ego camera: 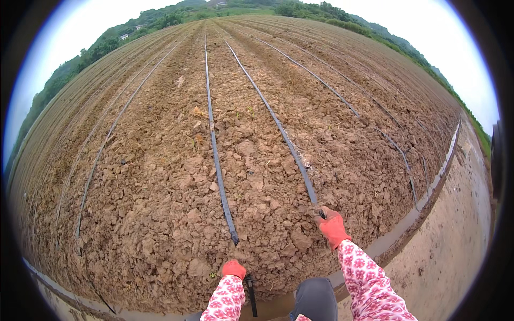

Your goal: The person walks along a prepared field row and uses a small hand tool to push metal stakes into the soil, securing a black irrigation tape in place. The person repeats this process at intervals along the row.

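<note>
My right hand, in a red-orange work glove with soiled fingertips, is closed at the near end of a flat dark drip tape. A small black piece shows between its fingers. My left hand, in a matching glove, is curled low against the clods; whatever its fingers hold is hidden. Just right of it, a short black tube with a fitting at its top hangs over the bed's edge. Another drip tape ends on the soil above my left hand, its dark tip loose.
Cloddy brown soil rises in front of me. More drip tapes run along the rows to both sides. A wet ditch borders the bed, beside a concrete path. My bent knee is between my arms.
</note>
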The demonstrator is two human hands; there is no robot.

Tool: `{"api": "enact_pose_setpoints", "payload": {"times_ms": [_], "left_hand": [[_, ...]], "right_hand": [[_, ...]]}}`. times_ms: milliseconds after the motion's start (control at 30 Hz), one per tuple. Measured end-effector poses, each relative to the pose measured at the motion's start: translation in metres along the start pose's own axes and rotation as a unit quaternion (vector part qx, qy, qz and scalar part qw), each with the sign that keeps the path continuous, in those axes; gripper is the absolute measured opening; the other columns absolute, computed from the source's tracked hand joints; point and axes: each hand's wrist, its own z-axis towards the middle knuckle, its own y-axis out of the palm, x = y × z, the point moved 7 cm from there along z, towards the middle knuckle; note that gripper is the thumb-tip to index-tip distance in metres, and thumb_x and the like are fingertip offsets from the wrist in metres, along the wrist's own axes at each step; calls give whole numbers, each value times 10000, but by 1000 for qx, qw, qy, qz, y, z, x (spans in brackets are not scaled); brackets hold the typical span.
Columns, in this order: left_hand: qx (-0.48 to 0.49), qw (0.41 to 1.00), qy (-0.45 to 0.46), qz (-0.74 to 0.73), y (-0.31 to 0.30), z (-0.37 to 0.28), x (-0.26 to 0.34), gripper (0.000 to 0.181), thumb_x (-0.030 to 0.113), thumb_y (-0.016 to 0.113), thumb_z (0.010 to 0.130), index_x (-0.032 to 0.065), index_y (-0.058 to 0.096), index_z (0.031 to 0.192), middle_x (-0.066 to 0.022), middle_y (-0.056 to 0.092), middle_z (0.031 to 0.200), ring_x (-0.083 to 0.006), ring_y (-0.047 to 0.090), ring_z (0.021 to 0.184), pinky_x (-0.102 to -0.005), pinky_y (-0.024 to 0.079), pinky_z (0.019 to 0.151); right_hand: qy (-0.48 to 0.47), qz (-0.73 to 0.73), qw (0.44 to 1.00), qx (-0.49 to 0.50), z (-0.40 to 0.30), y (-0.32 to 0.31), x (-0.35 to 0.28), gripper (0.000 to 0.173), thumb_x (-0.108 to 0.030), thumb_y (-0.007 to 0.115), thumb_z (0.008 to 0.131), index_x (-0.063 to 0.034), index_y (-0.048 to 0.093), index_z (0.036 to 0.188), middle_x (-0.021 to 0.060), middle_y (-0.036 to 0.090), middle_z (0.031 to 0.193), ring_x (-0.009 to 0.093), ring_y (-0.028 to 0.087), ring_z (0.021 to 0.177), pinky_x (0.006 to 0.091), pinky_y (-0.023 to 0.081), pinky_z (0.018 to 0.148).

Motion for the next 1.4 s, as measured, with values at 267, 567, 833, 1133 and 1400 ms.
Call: {"api": "enact_pose_setpoints", "payload": {"times_ms": [267, 567, 833, 1133, 1400], "left_hand": [[27, 998, -6, -55, -14, -12, -5, 304, 218, 517, 713, 17, 634, 910, -187, 615, 958, -290, 591, 921, -344, 459, 812], [-35, 996, -7, -79, -41, -26, 4, 392, 292, 551, 714, -13, 623, 950, -199, 587, 1037, -308, 555, 992, -363, 440, 849], [-178, 950, 51, -250, -81, -100, -2, 792, 592, 618, 648, -28, 508, 1128, -225, 543, 1110, -325, 505, 1065, -373, 400, 881], [242, 630, -111, -729, -202, -315, -117, 349, 248, 577, 826, 80, 481, 1117, -101, 560, 747, -237, 543, 631, -335, 470, 583], [195, 555, -106, -801, -346, -513, -73, 464, 380, 546, 845, 99, 453, 1202, -98, 557, 850, -243, 566, 715, -371, 521, 620]], "right_hand": [[-326, -46, 934, -137, -96, 125, -153, 327, -218, 608, 743, -95, 553, 1041, 146, 606, 818, 334, 570, 748, 381, 460, 673], [-23, 154, 975, -157, -115, 138, -113, 383, -179, 614, 765, -47, 521, 1112, 109, 578, 714, 150, 509, 575, 271, 411, 542], [216, 467, 857, -37, -148, 170, -61, 156, -23, 584, 772, 10, 582, 925, 4, 579, 774, 68, 503, 673, 200, 408, 599], [122, -218, 959, -136, -123, 90, -8, 278, -256, 519, 783, -46, 611, 940, 176, 624, 839, 308, 602, 774, 376, 462, 668], [178, 146, 973, 10, -85, -190, -185, 259, -171, 526, 764, -35, 586, 976, 142, 608, 790, 261, 569, 658, 354, 441, 589]]}}
